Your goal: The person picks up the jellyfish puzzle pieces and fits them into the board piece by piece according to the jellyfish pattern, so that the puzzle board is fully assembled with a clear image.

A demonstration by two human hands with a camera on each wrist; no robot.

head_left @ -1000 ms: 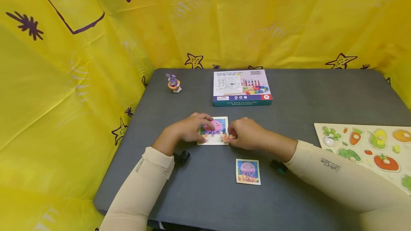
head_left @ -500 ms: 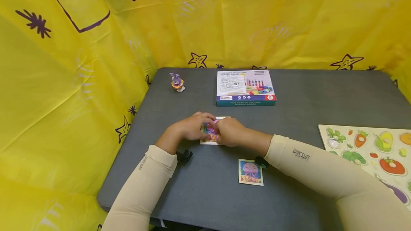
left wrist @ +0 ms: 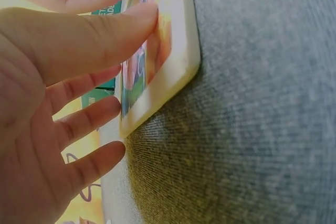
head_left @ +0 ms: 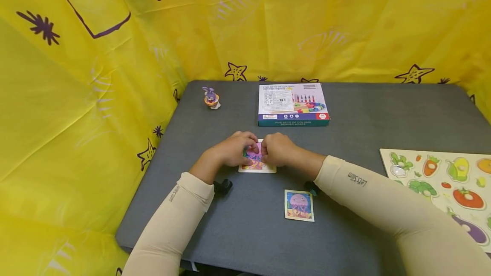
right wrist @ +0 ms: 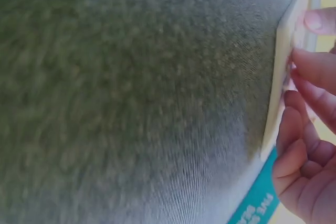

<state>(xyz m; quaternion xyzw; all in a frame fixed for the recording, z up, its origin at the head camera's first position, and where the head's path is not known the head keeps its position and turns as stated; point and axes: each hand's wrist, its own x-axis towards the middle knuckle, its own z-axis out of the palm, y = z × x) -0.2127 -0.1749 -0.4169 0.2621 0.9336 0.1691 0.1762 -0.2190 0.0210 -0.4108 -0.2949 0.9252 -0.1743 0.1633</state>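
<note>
A small jigsaw puzzle [head_left: 256, 166] with a pink jellyfish picture lies in its pale frame on the table, partly covered by both hands. My left hand [head_left: 234, 150] reaches over its left side; in the left wrist view the thumb [left wrist: 123, 27] rests on the picture, other fingers spread along the frame's edge. My right hand [head_left: 280, 150] is at the right side, its thumb and fingertips [right wrist: 315, 66] close together at the puzzle face and the other fingers curled; I cannot tell whether they pinch a piece. Nearer me lies a matching jellyfish picture card [head_left: 299, 205].
A flat bead-toy box [head_left: 293, 105] lies behind the puzzle. To its left stands a purple rabbit figurine [head_left: 211, 98]. A vegetable peg board [head_left: 441, 182] lies at the right, near my right sleeve [head_left: 356, 186]. Yellow cloth [head_left: 268, 33] hangs behind the grey table [head_left: 238, 225].
My right hand brought a small coral-patterned piece from the puzzle's right edge over its lower part, then shifted slightly right and back. The coral picture now shows along the bottom. My left hand stays at the puzzle.
</note>
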